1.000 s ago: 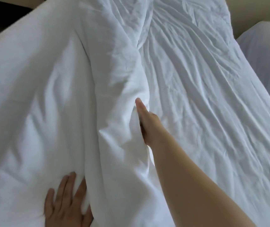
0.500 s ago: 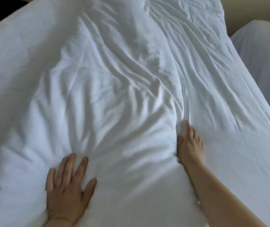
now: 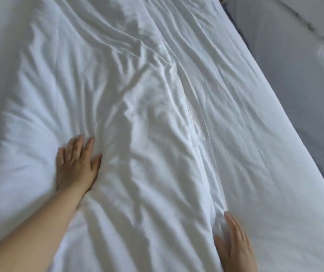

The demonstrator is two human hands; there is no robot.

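Observation:
A wrinkled white duvet (image 3: 137,118) covers the left and middle of the bed, and its right edge runs as a long seam down toward the lower right. My left hand (image 3: 76,163) lies flat on the duvet with straight, spread fingers. My right hand (image 3: 234,244) rests with straight fingers at the duvet's right edge, low in the view, holding nothing. To the right of the seam lies the flat white sheet (image 3: 265,154).
The bed's right edge (image 3: 286,118) runs diagonally from the top to the lower right. Beyond a narrow dark gap, a second white-covered bed (image 3: 298,61) stands at the upper right.
My right hand let the raised fold of duvet drop flat and slid back along its edge toward me. My left hand stayed pressed flat, and the view tilted right.

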